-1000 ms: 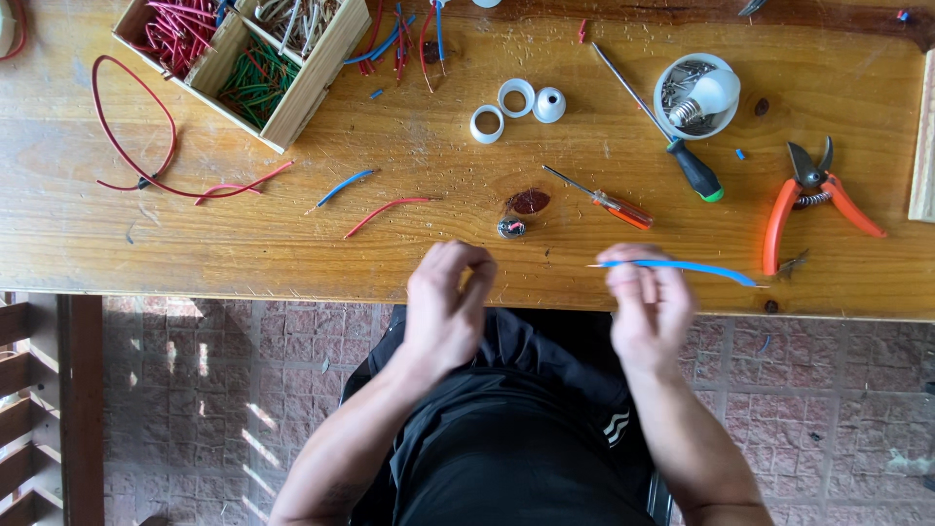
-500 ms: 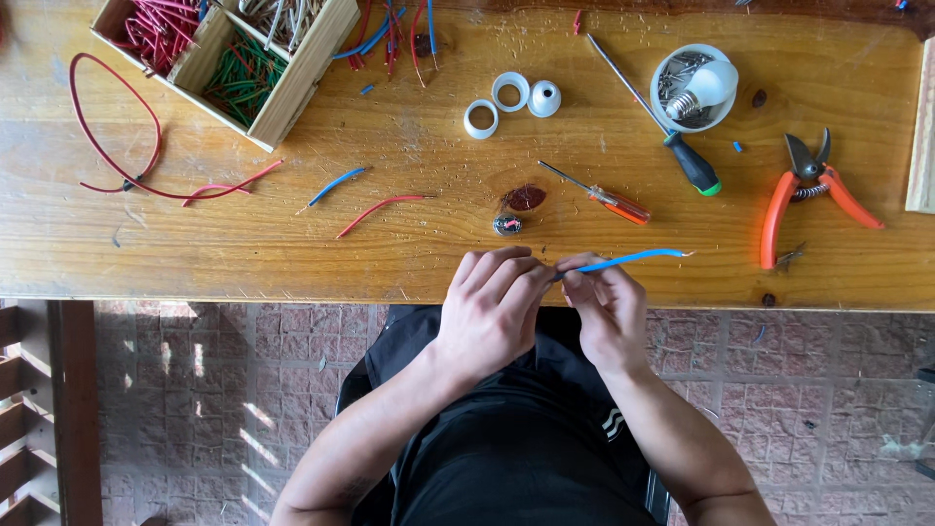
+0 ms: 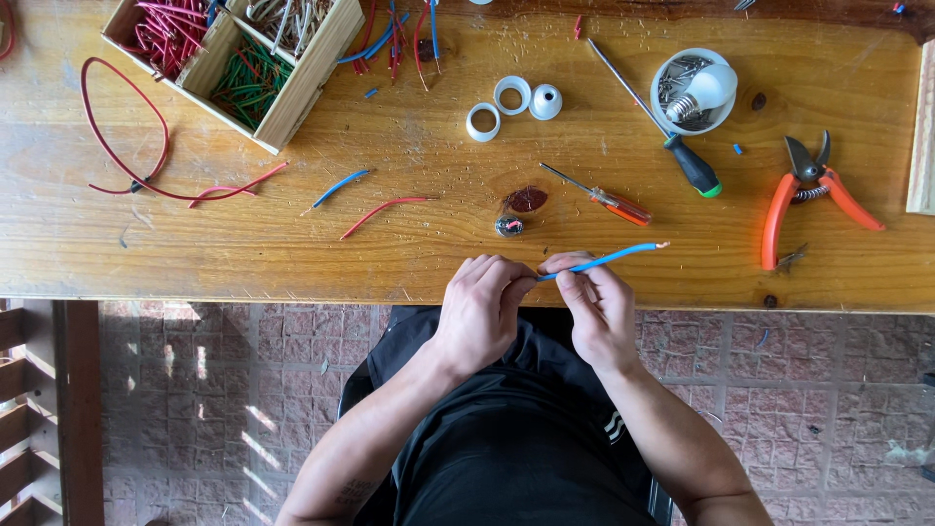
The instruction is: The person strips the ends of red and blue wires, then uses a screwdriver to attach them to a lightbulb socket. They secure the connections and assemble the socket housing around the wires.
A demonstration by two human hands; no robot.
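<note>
My left hand [image 3: 484, 302] and my right hand [image 3: 596, 304] meet at the near edge of the wooden table [image 3: 429, 263]. Both pinch a short blue wire [image 3: 609, 259]. Its free end sticks out to the right over the table and shows a bare tip. My left fingers close on the wire's left end, and my right fingers grip it just beside them. A small dark round part [image 3: 508, 226] lies on the table just beyond my left hand.
A wooden box [image 3: 292, 93] of red, green and pale wires stands at the back left. Loose red wire [image 3: 127, 146], a blue offcut [image 3: 336, 188], white rings [image 3: 512, 95], two screwdrivers [image 3: 604, 203], a bowl [image 3: 682, 112] holding a bulb and orange cutters [image 3: 808, 195] lie about.
My hands came together from apart. The blue wire, earlier held by my right hand alone, is now gripped by both hands and tilts up to the right.
</note>
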